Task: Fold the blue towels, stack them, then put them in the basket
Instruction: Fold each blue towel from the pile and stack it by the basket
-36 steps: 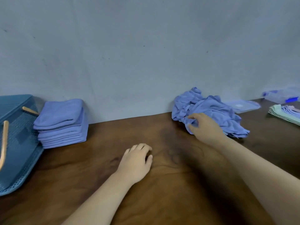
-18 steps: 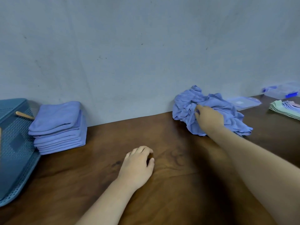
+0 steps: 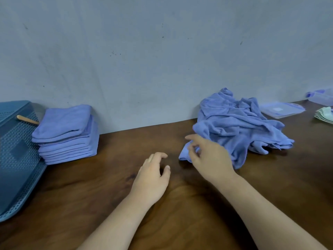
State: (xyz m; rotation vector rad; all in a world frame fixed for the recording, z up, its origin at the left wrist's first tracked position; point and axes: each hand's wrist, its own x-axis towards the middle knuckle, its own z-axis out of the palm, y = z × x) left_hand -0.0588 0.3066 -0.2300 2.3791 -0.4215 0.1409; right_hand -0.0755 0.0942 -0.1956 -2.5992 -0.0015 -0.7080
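At the left edge lies the basket (image 3: 16,159), with the folded stack (image 3: 66,134) just beside it. At lower centre the left hand (image 3: 153,179) is rested on the table (image 3: 100,199), loosely curled, nothing held. Right of centre, a towel (image 3: 184,156) has been drawn out of the pile (image 3: 239,127), its corner pinched by the right hand (image 3: 209,159). Another fold is judged to be starting.

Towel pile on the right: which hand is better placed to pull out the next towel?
Right. The right hand is at the near edge of the towel pile, fingers by a loose corner; the left hand rests on the table, apart from the pile.
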